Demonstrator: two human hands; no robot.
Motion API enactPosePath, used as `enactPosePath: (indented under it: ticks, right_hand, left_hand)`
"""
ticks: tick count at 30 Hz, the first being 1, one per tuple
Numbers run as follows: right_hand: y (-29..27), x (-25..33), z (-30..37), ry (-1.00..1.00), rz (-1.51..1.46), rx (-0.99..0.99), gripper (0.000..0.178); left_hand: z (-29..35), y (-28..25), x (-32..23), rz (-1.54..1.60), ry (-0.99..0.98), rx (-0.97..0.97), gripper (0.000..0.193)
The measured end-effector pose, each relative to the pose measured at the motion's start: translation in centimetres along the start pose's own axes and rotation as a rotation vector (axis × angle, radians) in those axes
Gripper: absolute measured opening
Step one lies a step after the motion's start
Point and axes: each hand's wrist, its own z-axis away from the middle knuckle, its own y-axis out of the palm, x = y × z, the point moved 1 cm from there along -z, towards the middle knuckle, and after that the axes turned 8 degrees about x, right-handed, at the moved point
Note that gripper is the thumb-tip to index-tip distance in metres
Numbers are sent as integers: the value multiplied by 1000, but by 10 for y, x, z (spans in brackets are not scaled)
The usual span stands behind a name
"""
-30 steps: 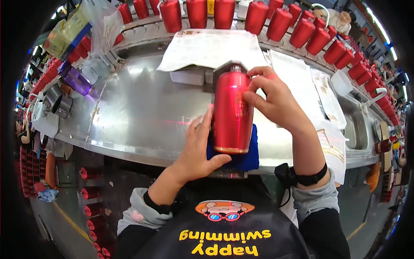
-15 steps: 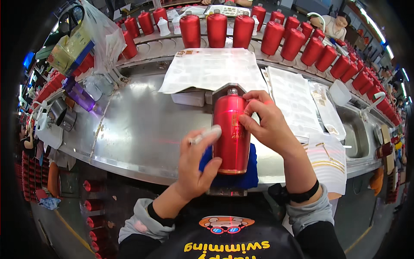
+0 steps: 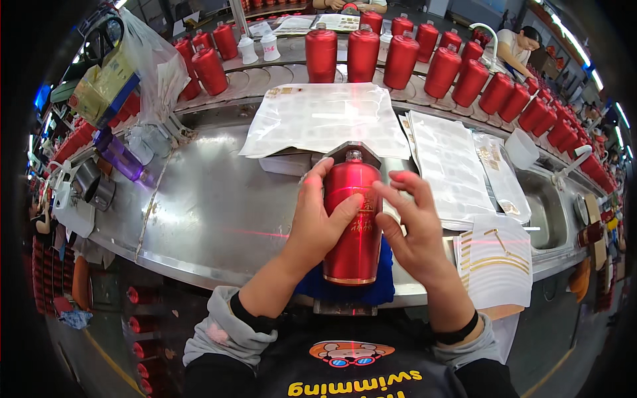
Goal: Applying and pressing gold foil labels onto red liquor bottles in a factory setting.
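A red bottle [image 3: 350,255] with a metallic neck and gold markings lies tilted on a blue cloth [image 3: 315,284], its neck by a dark angular holder [image 3: 371,154]. Against the bottle's left side rests my left hand [image 3: 317,215], fingers curved along it and thumb pressed on the front next to the gold marking. My right hand [image 3: 415,229] is at the bottle's right side, fingers spread and bent, holding nothing visible; the index fingertip is close to the bottle, and I cannot tell whether it touches. A thin red light line crosses the bottle.
White backing sheets [image 3: 318,119] lie beyond the bottle, more stacked sheets [image 3: 448,166] to the right. A sheet with gold strips [image 3: 494,268] hangs over the front edge near a sink [image 3: 547,229]. Red bottles [image 3: 363,56] line a curved conveyor. A purple bottle [image 3: 119,156] is left; a co-worker [image 3: 517,50] sits far right.
My left hand has moved up onto the bottle, its thumb now on the front. My right hand has drawn back slightly from the marking, fingers spreading. The conveyor bottles have shifted.
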Motion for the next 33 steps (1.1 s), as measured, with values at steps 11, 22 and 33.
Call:
enactPosePath:
  ticks: [11,22,33]
  right_hand:
    - [13,-2,13,-57,90,66,43]
    - [17,-4,17,-47,53,71,45]
    - [17,2,20,-13,75,97,44]
  left_hand:
    - [-4,-5,4,228,-51,46,69]
    - [4,-4,7,102,-15,90,75]
    - [6,-4,7,144,-22,58,72]
